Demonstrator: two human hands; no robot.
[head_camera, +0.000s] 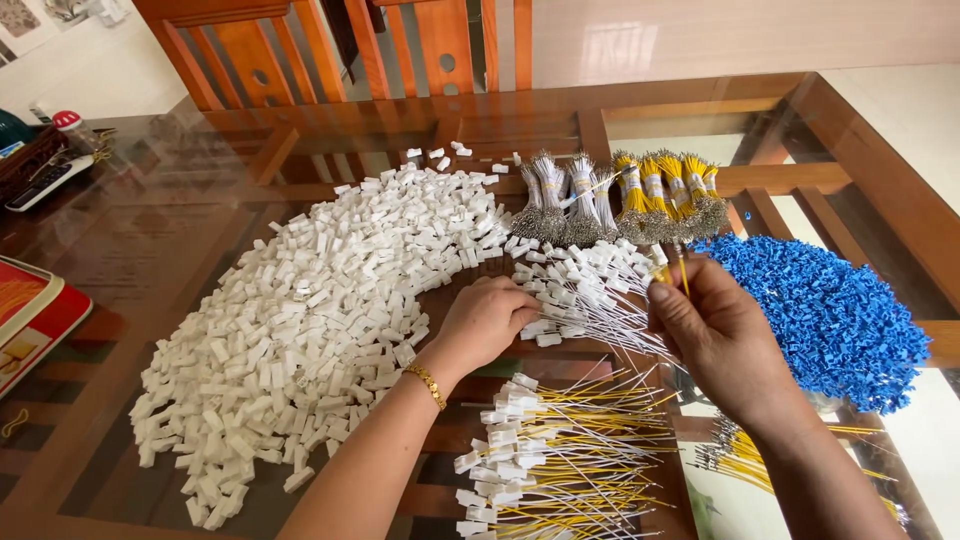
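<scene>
My left hand (484, 322) rests knuckles up on the glass table, its fingers curled over small white plastic connectors at the edge of a big white pile (300, 320). My right hand (722, 335) pinches a thin yellow wire (683, 272) between thumb and fingers, next to the blue connector heap (835, 320). Between the hands lies a fan of white wires with white connectors (590, 290). Below them sits a stack of finished yellow and white wires with connectors (560, 460).
Bundles of grey and yellow wires (620, 195) lie at the back of the table. Wooden chairs (330, 45) stand behind. A red box (35, 310) and a remote (50, 180) sit at the left. More yellow wires (745, 455) lie under my right wrist.
</scene>
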